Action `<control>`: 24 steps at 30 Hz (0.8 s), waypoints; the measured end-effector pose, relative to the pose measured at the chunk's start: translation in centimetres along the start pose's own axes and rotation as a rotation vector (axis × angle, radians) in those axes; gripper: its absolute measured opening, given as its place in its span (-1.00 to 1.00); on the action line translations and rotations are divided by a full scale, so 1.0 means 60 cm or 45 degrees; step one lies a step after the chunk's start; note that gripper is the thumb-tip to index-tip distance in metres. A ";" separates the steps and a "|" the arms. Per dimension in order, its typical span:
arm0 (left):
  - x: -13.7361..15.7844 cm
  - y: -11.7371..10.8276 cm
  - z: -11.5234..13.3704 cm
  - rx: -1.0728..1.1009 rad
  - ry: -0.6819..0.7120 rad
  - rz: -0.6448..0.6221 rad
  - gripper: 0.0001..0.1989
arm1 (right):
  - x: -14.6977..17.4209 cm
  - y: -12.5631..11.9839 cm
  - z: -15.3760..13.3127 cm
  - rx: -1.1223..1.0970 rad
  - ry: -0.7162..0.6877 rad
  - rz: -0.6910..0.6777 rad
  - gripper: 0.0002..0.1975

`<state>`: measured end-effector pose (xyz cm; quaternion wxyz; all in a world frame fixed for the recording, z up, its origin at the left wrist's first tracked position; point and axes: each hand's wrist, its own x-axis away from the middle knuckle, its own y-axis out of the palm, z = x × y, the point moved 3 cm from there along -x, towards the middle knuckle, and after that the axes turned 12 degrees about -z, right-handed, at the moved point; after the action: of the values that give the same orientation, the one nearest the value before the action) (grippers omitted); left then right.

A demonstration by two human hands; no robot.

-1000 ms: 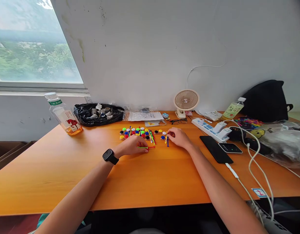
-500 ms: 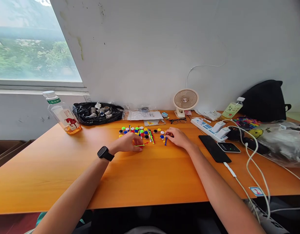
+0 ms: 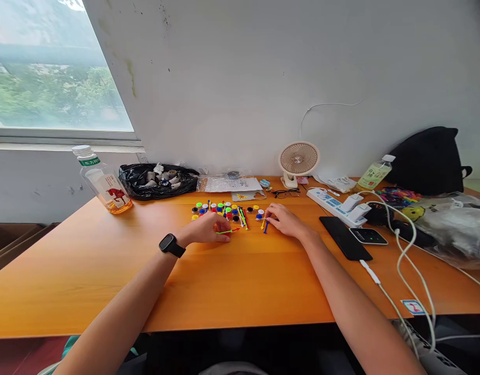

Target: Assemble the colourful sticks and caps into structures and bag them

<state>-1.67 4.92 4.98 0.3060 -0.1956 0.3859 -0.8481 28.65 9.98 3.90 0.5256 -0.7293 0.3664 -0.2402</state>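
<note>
My left hand (image 3: 205, 228) is low over the table with its fingers curled. A thin green plastic stick (image 3: 224, 231) and a red arrow-tipped one (image 3: 235, 229) poke out past its fingertips. My right hand (image 3: 283, 220) pinches at the top of a blue arrow-tipped stick (image 3: 266, 228); a yellow stick (image 3: 262, 225) lies close beside it. Between the hands is a bundle of coloured sticks (image 3: 243, 219). Small round discs in several colours, among them a black disc (image 3: 250, 210), lie around it. The left fingers partly hide some pieces.
A tilted tea bottle (image 3: 109, 187) and a black plastic bag (image 3: 138, 190) are at the back left. Behind the pieces are papers (image 3: 228, 185), a small fan (image 3: 298, 159) and glasses (image 3: 285, 194). A power strip (image 3: 333, 208), phone (image 3: 345, 238) and looping white cables (image 3: 414, 237) occupy the right.
The view has shifted slightly. Both hands keep almost the same place and grip among the pieces.
</note>
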 end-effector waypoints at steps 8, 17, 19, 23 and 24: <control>-0.001 -0.001 -0.004 -0.015 0.019 0.010 -0.78 | -0.005 -0.003 -0.002 -0.088 0.126 0.242 -0.82; 0.010 -0.012 0.008 -0.022 -0.014 -0.013 -0.86 | -0.017 0.027 -0.012 -0.024 0.171 0.200 -0.78; 0.013 -0.014 0.009 -0.014 -0.003 -0.002 -0.86 | -0.018 0.027 -0.011 0.003 0.181 0.212 -0.79; 0.015 -0.014 0.013 0.021 0.034 0.022 -0.69 | -0.018 0.023 -0.010 0.026 0.183 0.262 -0.84; 0.015 -0.015 0.016 0.018 0.051 0.050 -0.67 | -0.018 0.022 -0.011 0.021 0.174 0.281 -0.86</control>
<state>-2.13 4.27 6.37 0.3161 -0.1690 0.3898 -0.8483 27.14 10.23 2.94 0.5285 -0.6620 0.4774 -0.2332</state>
